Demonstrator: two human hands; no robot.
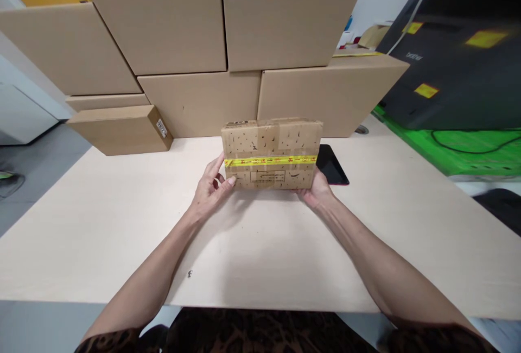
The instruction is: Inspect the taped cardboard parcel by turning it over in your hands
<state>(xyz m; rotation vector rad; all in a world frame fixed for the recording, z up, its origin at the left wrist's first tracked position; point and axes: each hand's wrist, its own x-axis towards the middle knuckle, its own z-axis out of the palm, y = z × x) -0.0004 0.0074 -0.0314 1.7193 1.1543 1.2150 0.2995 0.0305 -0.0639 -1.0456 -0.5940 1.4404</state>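
Observation:
A small brown cardboard parcel with black marks, clear tape and a yellow tape band across its front is held up on edge just above the pale table. My left hand grips its left end, thumb against the front and fingers curled round the side. My right hand holds its lower right corner from beneath and behind; most of its fingers are hidden by the parcel.
Large plain cardboard boxes are stacked like a wall at the table's back. A flat box with a label lies at the left. A black phone rests right of the parcel. A dark printer on a green mat stands at the right.

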